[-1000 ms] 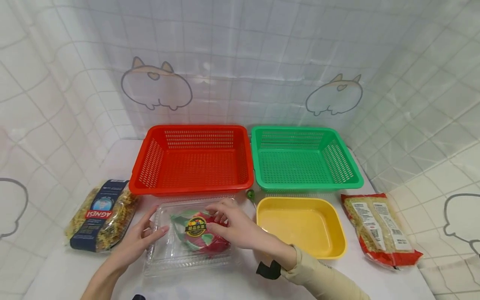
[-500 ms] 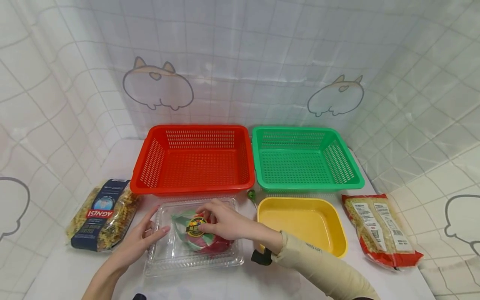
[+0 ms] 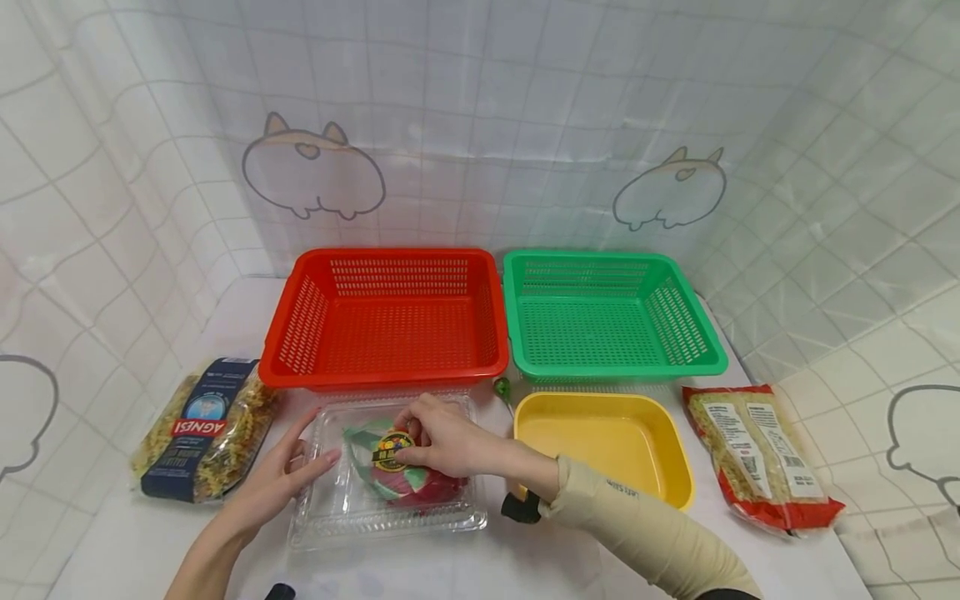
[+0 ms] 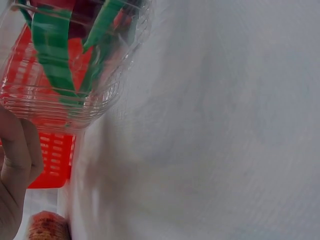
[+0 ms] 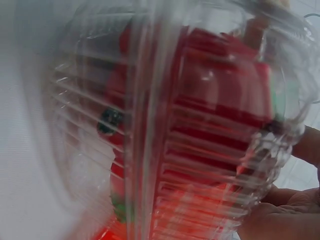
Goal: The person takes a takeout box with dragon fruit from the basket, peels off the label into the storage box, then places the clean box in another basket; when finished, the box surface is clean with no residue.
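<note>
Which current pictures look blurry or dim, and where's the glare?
Head view: bright, fairly sharp, pale glints on the white, grid-patterned curtain; left wrist view: dimmer, softer, with faint shadow on the white, flat surface; right wrist view: the clear, ribbed plastic clamshell box looks smeared, with bright streaks along its ribs.

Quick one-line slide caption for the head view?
Right hand at the round sticker on a clear container, left hand at its edge, red-green fruit inside.
</note>
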Demonstrator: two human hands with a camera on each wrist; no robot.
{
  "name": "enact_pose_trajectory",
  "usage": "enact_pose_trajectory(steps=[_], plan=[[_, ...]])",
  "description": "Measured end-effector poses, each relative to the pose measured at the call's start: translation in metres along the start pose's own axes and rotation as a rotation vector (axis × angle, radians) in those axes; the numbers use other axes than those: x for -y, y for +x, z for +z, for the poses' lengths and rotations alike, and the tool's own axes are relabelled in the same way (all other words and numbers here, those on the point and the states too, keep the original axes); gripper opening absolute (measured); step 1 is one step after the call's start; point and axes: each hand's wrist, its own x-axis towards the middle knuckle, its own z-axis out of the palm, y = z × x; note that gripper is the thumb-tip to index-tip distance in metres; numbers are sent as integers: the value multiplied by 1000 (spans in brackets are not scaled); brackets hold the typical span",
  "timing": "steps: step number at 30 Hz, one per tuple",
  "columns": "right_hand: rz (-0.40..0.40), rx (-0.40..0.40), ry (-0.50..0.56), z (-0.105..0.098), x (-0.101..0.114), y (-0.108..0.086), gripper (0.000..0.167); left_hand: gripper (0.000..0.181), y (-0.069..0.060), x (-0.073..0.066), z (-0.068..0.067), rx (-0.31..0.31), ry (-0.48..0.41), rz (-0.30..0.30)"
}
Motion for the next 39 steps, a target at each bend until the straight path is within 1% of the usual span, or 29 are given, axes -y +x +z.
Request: enact_pose_trajectory(steps=[8,14,20,25,28,33,36,39], plan=[[7,-6,-32,0,2,0,28,93,1,2,1,6,-20,-17],[21,-2,-48,0,3,2,27,92,1,4,1,16,-30,-6],[29,3,-40,2,6,3,27,92,-1,4,0,36,-51,-9],[18,5,-41,0,7,4,28,92,-1,4,0,38,-59,-3],[14,14,-38,-1,8,5,29,92,-1,4,0,41,-61,-11],[23,32,-20,-4,8,9,19,94,-1,4,0,53,-68,-23],[23,37,-15,-4,8,12,12,93,-1,4,1,42,-66,-22],[25,38,-25,-5,8,15,8,92,0,4,1,31,-63,-25]])
